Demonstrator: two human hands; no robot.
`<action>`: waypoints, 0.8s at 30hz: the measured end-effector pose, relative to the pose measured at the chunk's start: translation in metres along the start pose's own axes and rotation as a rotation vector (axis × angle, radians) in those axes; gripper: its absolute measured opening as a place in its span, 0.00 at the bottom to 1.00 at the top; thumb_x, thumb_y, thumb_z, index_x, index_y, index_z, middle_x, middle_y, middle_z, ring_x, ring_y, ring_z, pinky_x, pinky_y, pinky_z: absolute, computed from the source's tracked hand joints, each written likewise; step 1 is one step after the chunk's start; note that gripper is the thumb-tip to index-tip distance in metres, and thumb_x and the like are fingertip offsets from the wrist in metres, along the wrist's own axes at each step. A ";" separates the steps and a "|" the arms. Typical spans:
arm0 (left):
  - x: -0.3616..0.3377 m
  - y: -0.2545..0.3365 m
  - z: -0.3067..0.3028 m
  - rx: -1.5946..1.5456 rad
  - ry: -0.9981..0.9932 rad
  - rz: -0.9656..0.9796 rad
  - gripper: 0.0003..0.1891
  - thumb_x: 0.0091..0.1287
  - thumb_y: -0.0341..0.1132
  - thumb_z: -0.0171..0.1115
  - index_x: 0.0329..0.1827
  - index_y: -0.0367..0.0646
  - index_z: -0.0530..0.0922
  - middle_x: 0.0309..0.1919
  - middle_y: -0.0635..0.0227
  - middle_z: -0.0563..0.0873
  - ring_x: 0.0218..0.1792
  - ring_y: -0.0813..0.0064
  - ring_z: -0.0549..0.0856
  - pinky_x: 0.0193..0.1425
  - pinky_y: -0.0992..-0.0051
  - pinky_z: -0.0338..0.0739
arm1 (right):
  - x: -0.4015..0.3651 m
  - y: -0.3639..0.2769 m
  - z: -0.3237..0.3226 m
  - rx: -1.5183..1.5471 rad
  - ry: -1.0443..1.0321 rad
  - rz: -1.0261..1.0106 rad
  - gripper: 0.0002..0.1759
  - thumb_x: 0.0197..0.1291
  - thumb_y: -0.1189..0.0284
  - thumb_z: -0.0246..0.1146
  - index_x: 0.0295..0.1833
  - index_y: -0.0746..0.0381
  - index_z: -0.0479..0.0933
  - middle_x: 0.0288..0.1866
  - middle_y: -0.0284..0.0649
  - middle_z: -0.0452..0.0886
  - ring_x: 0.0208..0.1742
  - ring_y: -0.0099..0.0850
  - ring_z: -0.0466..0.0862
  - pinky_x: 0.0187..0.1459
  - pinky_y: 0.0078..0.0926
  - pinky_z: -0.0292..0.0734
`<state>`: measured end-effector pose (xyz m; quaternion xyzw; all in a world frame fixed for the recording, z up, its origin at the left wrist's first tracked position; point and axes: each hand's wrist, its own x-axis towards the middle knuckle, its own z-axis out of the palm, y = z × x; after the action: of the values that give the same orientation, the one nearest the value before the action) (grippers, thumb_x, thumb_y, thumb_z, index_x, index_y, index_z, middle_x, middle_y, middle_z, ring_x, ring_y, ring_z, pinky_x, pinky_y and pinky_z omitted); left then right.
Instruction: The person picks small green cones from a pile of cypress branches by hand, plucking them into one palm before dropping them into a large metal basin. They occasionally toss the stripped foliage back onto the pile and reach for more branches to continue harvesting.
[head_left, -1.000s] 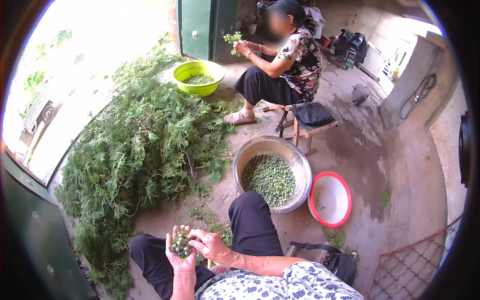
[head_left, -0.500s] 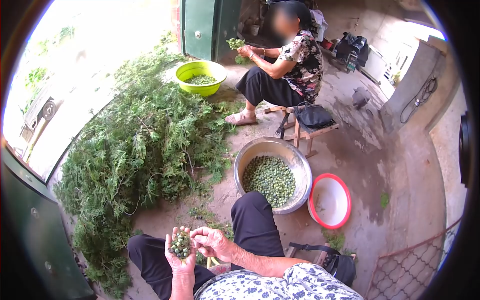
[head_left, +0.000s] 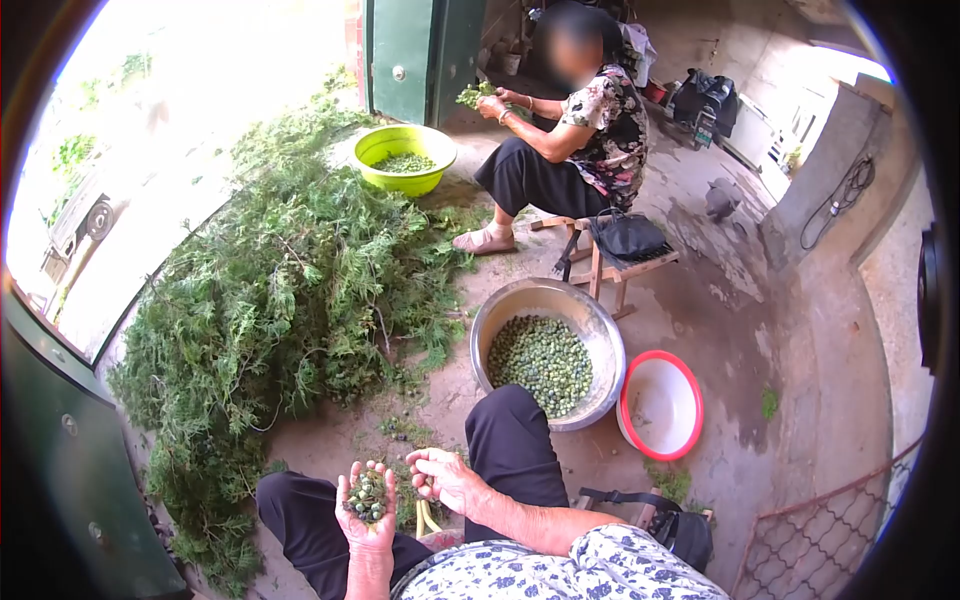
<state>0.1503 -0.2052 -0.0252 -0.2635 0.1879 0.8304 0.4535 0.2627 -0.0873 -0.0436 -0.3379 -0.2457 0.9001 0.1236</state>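
Observation:
My left hand (head_left: 368, 535) is palm up with the fingers curled, cupping a small heap of round green cypress cones (head_left: 366, 497). To its right, slightly apart, is my right hand (head_left: 446, 484). Its thumb and fingers are curled together, and I cannot make out what, if anything, is between them. Both hands are above my lap, between my knees. Past my right knee, a wide metal basin (head_left: 606, 345) holds many cones. Cut cypress branches (head_left: 290, 300) lie in a big green pile in front of my left knee.
A red-rimmed white basin (head_left: 662, 408) stands right of the metal one. Farther off, a seated person (head_left: 600, 130) holds a green sprig (head_left: 474, 95) near a lime-green basin (head_left: 404, 183) of cones. A wooden stool (head_left: 625, 262) carries a black bag (head_left: 630, 236). A lattice gate (head_left: 815, 530) is at lower right.
My right hand has moved right, away from the cones in my left palm. My left hand is nearly still and more of the heap shows. The other person's hands have shifted slightly.

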 end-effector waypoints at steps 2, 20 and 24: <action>0.000 -0.001 -0.001 0.004 -0.001 -0.004 0.14 0.68 0.42 0.53 0.45 0.42 0.77 0.43 0.58 0.82 0.48 0.60 0.81 0.59 0.58 0.75 | 0.004 -0.006 0.003 -0.012 0.006 -0.004 0.10 0.66 0.72 0.53 0.49 0.65 0.71 0.33 0.32 0.73 0.29 0.19 0.75 0.25 0.15 0.70; 0.001 -0.009 0.002 0.027 0.035 -0.053 0.14 0.68 0.44 0.54 0.45 0.43 0.77 0.44 0.58 0.82 0.49 0.59 0.80 0.57 0.57 0.77 | 0.013 -0.177 0.133 -0.254 -0.263 -0.488 0.17 0.67 0.71 0.51 0.56 0.70 0.68 0.21 0.27 0.66 0.15 0.14 0.61 0.12 0.11 0.54; 0.004 -0.007 -0.005 0.020 0.046 -0.087 0.14 0.68 0.44 0.54 0.46 0.44 0.76 0.44 0.58 0.81 0.49 0.58 0.80 0.57 0.56 0.77 | 0.015 -0.182 0.011 -0.118 0.208 -0.560 0.14 0.65 0.67 0.56 0.49 0.67 0.74 0.26 0.29 0.70 0.18 0.14 0.67 0.13 0.11 0.61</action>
<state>0.1561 -0.2017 -0.0326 -0.2857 0.1949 0.8019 0.4872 0.2542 0.0692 0.0514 -0.3538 -0.3671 0.7758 0.3718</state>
